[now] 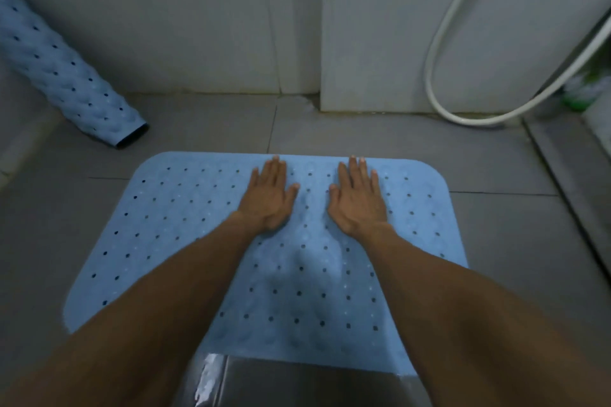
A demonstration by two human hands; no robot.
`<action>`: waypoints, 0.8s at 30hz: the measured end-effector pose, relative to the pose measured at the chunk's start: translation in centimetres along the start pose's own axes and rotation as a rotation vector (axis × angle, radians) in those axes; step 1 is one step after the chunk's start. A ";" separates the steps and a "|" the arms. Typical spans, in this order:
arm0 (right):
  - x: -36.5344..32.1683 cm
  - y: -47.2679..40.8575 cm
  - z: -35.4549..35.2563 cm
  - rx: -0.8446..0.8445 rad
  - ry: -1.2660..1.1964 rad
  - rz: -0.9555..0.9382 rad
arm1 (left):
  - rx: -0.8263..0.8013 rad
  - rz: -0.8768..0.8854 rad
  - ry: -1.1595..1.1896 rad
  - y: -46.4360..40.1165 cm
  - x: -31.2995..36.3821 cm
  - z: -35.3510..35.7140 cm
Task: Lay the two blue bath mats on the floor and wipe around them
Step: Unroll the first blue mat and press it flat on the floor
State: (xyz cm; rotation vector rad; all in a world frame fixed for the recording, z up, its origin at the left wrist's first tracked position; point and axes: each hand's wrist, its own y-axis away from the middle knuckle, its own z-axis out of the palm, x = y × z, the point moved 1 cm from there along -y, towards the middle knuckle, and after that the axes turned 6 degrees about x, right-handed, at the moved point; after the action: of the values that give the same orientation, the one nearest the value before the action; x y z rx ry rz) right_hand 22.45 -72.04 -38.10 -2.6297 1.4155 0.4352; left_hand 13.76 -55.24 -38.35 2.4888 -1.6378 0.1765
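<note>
One blue bath mat (158, 225) with rows of small holes lies flat on the grey tiled floor in the middle of the view. My left hand (269, 198) and my right hand (358, 198) press palm-down on its far half, side by side, fingers stretched out and holding nothing. A slight bulge shows in the mat just behind my hands. The second blue mat (62, 66) is rolled into a tube and leans against the wall at the far left, its lower end on the floor.
A white shower hose (439, 43) loops down the far wall to the floor at the right. A metal threshold strip (568, 168) runs along the right. A green object (585, 89) sits beyond it. A shiny wet patch (297, 380) lies at the mat's near edge.
</note>
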 end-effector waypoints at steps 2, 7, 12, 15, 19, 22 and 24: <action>3.1 0.3 -0.6 0.029 0.024 0.045 | 0.028 0.023 0.049 -0.6 4.0 1.3; 8.8 -0.8 -0.8 0.046 0.030 0.119 | 0.112 0.054 0.069 -2.7 10.5 3.5; 9.6 -0.4 1.3 0.161 0.028 0.116 | 0.162 0.041 0.054 -2.7 11.2 6.1; 9.7 -0.6 1.4 0.186 0.014 0.107 | 0.204 0.058 0.069 -2.9 11.1 6.1; 9.1 -1.1 0.9 0.217 -0.008 0.163 | 0.161 0.030 0.046 -3.0 11.5 5.8; 8.5 -1.6 0.4 0.190 0.048 0.200 | 0.124 0.022 0.036 -2.9 11.6 5.6; 8.4 -1.7 0.3 0.175 0.067 0.191 | 0.118 0.010 0.039 -3.0 11.6 5.6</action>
State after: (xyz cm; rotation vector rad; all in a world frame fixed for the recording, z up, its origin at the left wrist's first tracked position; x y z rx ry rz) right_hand 28.13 -77.72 -40.96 -2.4036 1.6520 0.2308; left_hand 21.11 -65.58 -41.88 2.5455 -1.6704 0.3303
